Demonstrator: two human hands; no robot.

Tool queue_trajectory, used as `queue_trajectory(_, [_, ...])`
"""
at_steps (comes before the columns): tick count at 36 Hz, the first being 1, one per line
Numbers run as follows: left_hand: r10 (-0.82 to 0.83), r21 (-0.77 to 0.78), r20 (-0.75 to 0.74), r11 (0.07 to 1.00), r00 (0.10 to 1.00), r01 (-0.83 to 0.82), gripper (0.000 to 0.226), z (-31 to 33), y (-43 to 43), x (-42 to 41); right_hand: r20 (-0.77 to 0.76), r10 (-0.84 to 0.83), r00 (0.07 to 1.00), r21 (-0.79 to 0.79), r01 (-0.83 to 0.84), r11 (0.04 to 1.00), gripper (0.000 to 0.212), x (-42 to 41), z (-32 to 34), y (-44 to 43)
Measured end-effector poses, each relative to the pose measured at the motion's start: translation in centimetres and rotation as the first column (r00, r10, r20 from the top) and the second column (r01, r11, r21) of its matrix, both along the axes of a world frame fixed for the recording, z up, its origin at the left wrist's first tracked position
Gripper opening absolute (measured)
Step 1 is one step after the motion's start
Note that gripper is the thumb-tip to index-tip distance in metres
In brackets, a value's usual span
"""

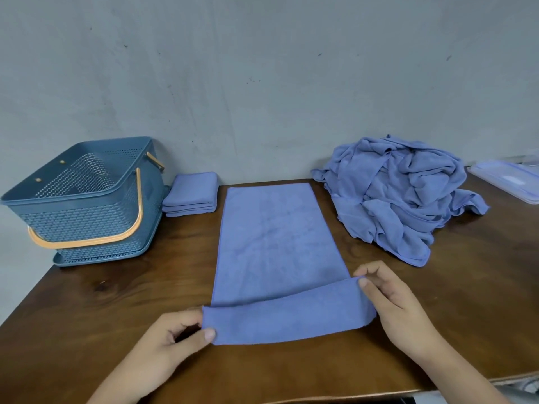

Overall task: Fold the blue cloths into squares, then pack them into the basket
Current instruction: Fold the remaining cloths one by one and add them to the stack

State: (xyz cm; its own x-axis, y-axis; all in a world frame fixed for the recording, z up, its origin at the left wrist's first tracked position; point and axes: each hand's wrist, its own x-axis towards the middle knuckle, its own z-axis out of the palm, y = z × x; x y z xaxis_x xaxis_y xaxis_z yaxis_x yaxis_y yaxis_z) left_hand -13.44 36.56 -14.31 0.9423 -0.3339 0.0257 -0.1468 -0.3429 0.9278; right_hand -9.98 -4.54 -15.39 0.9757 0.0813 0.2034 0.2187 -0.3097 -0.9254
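Seen from the head camera, a long blue cloth (277,243) lies flat on the counter (116,301), its near end turned up into a band. The left grip (175,336) pinches the band's left corner between thumb and curled fingers, and the right grip (399,313) pinches its right corner. Left of the blue cloth sit a folded stack (191,193) and, farther left, the basket (87,225); right of it lies a crumpled heap (402,196).
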Motion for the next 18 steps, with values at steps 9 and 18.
queue_trajectory(9, [0.305, -0.164, 0.041, 0.941, 0.951, -0.295, 0.03, 1.9, -2.9, 5.1, 0.066, -0.133, 0.989, -0.045, 0.136, 0.99, 0.02, 6.0, 2.8, 2.0])
queue_trajectory(18, [0.502, -0.008, 0.204, 0.859, 0.841, -0.511, 0.04, 2.1, -3.0, 16.6, 0.18, -0.235, 0.955, -0.208, 0.27, 0.94, 0.017, 18.2, 2.6, 3.0])
